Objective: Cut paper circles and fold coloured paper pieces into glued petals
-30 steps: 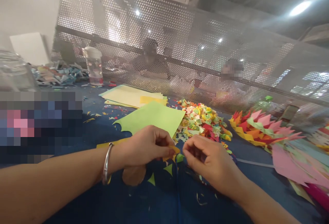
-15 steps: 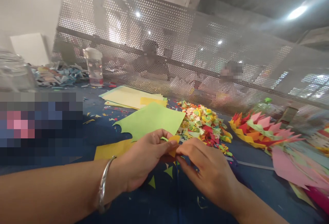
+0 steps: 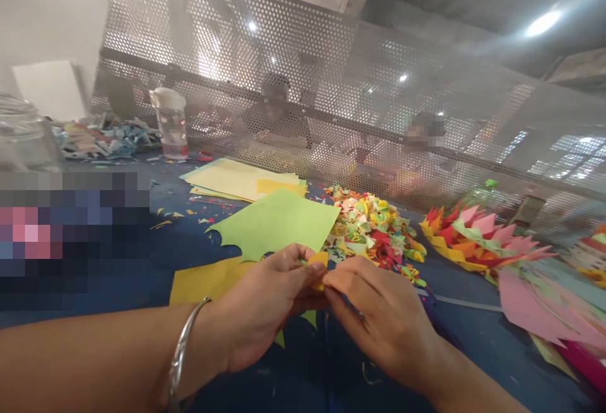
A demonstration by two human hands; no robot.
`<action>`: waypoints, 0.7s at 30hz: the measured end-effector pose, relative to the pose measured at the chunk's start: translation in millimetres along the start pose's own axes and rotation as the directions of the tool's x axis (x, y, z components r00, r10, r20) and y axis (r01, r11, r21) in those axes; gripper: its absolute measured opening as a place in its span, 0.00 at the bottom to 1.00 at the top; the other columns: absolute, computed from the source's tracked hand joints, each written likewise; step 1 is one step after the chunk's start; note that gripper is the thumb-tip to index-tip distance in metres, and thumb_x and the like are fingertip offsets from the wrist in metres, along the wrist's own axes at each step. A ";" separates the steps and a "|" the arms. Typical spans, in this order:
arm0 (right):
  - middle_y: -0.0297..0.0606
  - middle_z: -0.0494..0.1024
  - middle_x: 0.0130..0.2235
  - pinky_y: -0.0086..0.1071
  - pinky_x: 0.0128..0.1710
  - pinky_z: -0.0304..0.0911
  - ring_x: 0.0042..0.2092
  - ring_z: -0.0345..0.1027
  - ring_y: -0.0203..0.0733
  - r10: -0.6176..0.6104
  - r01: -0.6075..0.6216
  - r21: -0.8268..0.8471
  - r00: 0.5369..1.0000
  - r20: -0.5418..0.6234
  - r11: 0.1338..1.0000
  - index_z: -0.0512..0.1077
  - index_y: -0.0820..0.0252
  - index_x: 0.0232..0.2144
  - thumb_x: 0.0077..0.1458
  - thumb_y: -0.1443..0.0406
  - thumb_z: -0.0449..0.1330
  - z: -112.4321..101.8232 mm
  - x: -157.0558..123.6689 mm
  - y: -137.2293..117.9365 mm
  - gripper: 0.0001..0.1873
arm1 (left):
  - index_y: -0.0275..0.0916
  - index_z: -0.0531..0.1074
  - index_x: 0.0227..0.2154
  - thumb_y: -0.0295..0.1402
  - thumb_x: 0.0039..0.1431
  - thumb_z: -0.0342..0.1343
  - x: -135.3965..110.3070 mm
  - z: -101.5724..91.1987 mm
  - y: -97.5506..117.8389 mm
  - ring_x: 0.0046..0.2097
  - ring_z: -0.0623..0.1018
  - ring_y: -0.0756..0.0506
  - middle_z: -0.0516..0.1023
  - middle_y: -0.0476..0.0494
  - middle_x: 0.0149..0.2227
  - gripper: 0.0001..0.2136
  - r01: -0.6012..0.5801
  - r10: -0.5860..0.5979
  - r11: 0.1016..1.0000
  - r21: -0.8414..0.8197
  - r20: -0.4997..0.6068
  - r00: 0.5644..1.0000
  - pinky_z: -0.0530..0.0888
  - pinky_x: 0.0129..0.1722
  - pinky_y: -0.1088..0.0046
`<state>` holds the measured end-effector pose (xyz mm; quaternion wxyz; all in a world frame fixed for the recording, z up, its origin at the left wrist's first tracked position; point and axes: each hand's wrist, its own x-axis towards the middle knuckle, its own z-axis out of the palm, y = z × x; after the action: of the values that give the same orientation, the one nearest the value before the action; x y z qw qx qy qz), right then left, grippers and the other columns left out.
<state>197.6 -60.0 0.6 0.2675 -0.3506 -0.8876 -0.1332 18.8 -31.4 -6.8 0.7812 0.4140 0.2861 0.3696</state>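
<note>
Between my two hands is a small piece of yellow-orange paper [image 3: 320, 263]. The thumb and fingers of my left hand [image 3: 269, 296] pinch it from the left. My right hand [image 3: 386, 318] closes thumb and fingertips on its right edge; the fingers partly cover it. Just beyond my hands lies a light green paper sheet [image 3: 277, 220] with scalloped cuts along its lower left edge. A yellow sheet [image 3: 199, 280] sits partly under my left hand. Small green scraps [image 3: 310, 319] rest on the dark blue table [image 3: 265, 381] below my hands.
A heap of small folded coloured papers [image 3: 374, 217] lies behind my right hand. Farther right are spiky folded-paper pieces [image 3: 473, 236] and pink paper [image 3: 544, 305]. At the back stand a stack of pale sheets [image 3: 231, 179], a bottle [image 3: 171, 125], a glass jar [image 3: 26, 135] and a perforated screen [image 3: 307, 40].
My hands stay together on the yellow-orange paper, with only slight finger movement. My left wrist sits a little lower and more to the left. The view has shifted slightly.
</note>
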 end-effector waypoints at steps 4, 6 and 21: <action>0.41 0.76 0.38 0.35 0.35 0.66 0.36 0.70 0.41 0.011 -0.011 0.068 1.000 0.001 0.998 0.71 0.61 0.41 0.63 0.71 0.54 -0.3 -1.2 -0.8 0.07 | 0.38 0.66 0.30 0.35 0.55 0.62 1.0 -0.3 1.8 0.35 0.74 0.50 0.73 0.50 0.30 0.10 0.009 -0.009 1.000 -0.003 0.032 0.999 0.72 0.44 0.70; 0.40 0.75 0.37 0.34 0.35 0.66 0.36 0.70 0.40 0.040 -0.037 0.142 0.999 -0.017 0.989 0.70 0.61 0.39 0.62 0.72 0.55 0.1 -1.4 -1.2 0.06 | 0.36 0.69 0.30 0.35 0.55 0.62 1.8 -1.7 3.6 0.34 0.73 0.51 0.74 0.49 0.30 0.09 0.002 -0.004 0.999 0.037 0.045 0.999 0.71 0.42 0.72; 0.35 0.71 0.34 0.30 0.29 0.62 0.31 0.64 0.35 0.213 -0.191 0.322 0.977 -0.033 0.927 0.69 0.58 0.37 0.60 0.71 0.57 2.3 -1.6 -1.0 0.05 | 0.33 0.75 0.30 0.33 0.46 0.69 5.5 -4.6 6.4 0.31 0.76 0.52 0.79 0.47 0.30 0.11 -0.097 0.098 0.993 0.074 -0.016 0.995 0.71 0.36 0.76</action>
<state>196.9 -60.6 -2.3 0.3625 -0.3876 -0.8471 0.0277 16.2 -22.5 -4.3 0.7436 0.4521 0.2866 0.4006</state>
